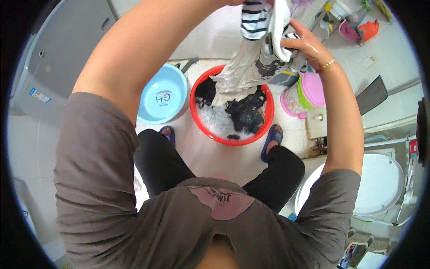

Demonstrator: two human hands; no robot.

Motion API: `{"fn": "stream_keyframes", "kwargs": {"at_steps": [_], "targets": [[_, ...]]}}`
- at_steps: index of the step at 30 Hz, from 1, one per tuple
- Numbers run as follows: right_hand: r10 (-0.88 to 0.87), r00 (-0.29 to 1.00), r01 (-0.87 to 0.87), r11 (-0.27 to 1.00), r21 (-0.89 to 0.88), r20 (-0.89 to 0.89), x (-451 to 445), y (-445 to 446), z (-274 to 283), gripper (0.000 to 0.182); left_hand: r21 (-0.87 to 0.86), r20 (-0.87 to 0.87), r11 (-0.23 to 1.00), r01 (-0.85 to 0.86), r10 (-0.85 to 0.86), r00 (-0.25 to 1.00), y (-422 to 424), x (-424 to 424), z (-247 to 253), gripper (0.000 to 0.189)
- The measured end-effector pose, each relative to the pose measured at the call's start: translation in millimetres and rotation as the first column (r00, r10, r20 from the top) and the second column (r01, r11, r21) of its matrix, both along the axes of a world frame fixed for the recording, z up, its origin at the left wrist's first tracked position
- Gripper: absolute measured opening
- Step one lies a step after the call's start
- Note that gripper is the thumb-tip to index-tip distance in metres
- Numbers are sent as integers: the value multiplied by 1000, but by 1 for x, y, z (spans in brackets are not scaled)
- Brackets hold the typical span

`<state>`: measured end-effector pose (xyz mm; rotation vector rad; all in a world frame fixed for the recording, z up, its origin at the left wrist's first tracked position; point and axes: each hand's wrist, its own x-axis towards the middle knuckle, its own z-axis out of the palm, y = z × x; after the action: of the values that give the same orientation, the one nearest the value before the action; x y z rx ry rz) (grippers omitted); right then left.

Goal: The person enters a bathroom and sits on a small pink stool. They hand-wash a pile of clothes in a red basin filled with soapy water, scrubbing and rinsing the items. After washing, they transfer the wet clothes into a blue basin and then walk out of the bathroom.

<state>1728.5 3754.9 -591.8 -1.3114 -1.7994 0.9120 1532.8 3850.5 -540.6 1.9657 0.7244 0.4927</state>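
At the top, a wet garment of pale cloth with black-and-white striped parts hangs over a red basin. My left hand is at the upper edge by the striped cloth, mostly cut off by the frame, so its grip is hidden. My right hand has its thumb and fingers around a white and striped part of the cloth. The garment's lower end reaches into the basin, where dark wet clothes lie in foamy water.
A light blue basin stands left of the red one. A bin with a pink lid is at the right, beside a white cabinet. My slippered feet flank the red basin. A grey appliance stands at the upper left, a white round lid at the right.
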Motion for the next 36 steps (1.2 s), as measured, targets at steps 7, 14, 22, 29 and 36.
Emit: {"fn": "stream_keyframes", "kwargs": {"at_steps": [7, 14, 22, 29, 36], "targets": [[-131, 987, 125, 990, 69, 92, -3, 11, -79, 26, -173, 321, 984, 36, 22, 947, 4, 0, -100, 31], [-149, 826, -135, 884, -448, -543, -21, 12, -259, 24, -420, 30, 896, -142, 170, 985, -6, -36, -282, 34], [-65, 816, 284, 911, -301, 574, -59, -28, -506, 29, -76, -885, 994, -72, -34, 463, -51, -13, -500, 48], [256, 643, 76, 917, -392, 722, -72, -35, -563, 49, -97, -913, 995, -37, -75, 401, -79, 4, -588, 72], [594, 538, 124, 646, -753, 598, -77, -15, -632, 41, -435, -819, 899, -42, -376, 433, -60, 2, -664, 40]]}}
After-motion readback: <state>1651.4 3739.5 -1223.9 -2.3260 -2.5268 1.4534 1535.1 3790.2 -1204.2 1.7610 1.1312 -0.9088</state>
